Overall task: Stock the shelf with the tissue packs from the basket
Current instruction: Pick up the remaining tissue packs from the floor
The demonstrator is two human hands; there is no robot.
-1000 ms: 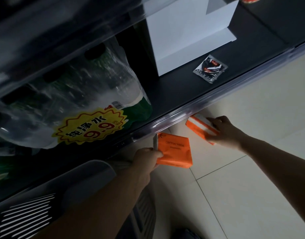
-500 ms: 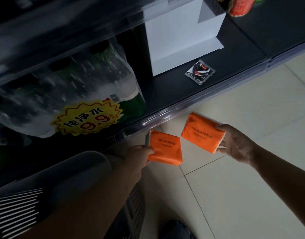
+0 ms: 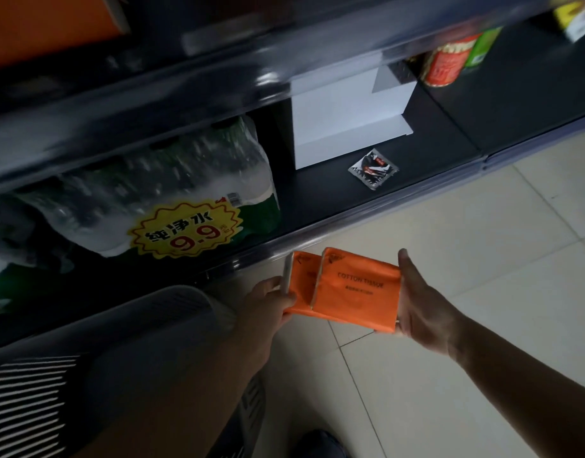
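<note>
Two orange tissue packs hover just in front of the bottom shelf's front rail [image 3: 367, 223]. My left hand [image 3: 268, 300] grips the left pack [image 3: 302, 285] by its left edge. My right hand [image 3: 420, 305] holds the right pack [image 3: 357, 294], printed "COTTON TISSUE", thumb up along its right side and fingers underneath. The right pack overlaps the left one and covers its right half. The grey basket [image 3: 145, 325] sits at the lower left under my left forearm; its inside is hidden.
On the dark bottom shelf stand a wrapped pack of water bottles [image 3: 145, 196] with a yellow 9.9 sticker, a white box [image 3: 347, 123] and a small dark sachet [image 3: 373, 168]. Cans [image 3: 448, 62] stand at the far right. Pale floor tiles [image 3: 466, 259] lie below. A dark shoe [image 3: 320, 444] shows at the bottom.
My right hand has brought its pack left, from apart to overlapping the pack in my left hand. The camera view has shifted, showing more of the upper shelf.
</note>
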